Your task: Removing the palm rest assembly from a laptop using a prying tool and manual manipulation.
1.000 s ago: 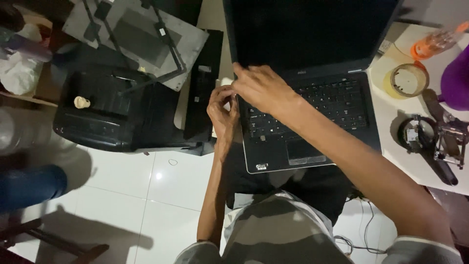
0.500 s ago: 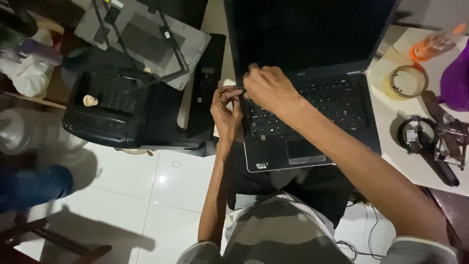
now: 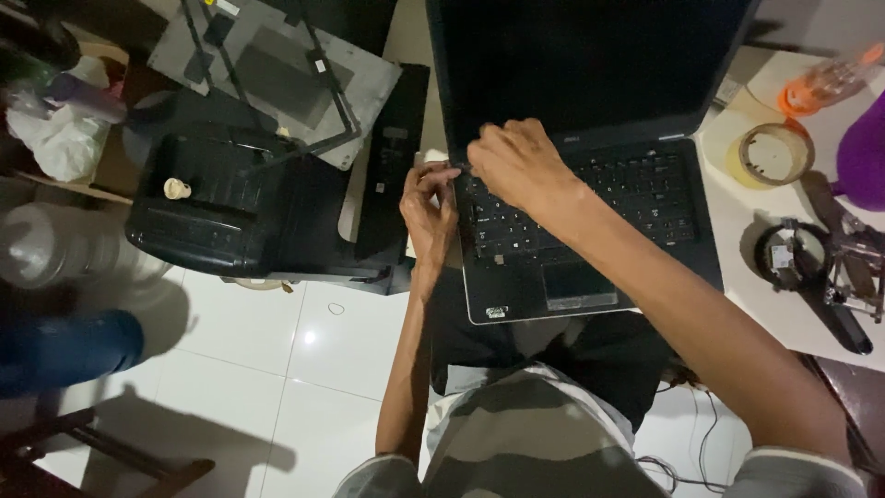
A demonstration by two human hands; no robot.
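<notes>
A black open laptop (image 3: 590,249) rests on my lap, its screen dark. My left hand (image 3: 427,207) grips the laptop's left edge near the upper keyboard corner, fingers curled at the side. My right hand (image 3: 521,166) lies over the top left of the keyboard, fingers bent down onto the corner by the hinge. Whether either hand pinches a small part there is hidden by the fingers.
A black printer (image 3: 230,207) with a small white object on it stands left, a grey panel (image 3: 277,78) leaning over it. On the white table at right are a tape roll (image 3: 772,155), an orange bottle (image 3: 820,88), a purple object (image 3: 865,157) and a black tool (image 3: 830,277). White tiled floor below.
The view has shifted a little. Both hands stay at the laptop's upper left corner, the right hand sliding slightly left over the keys.
</notes>
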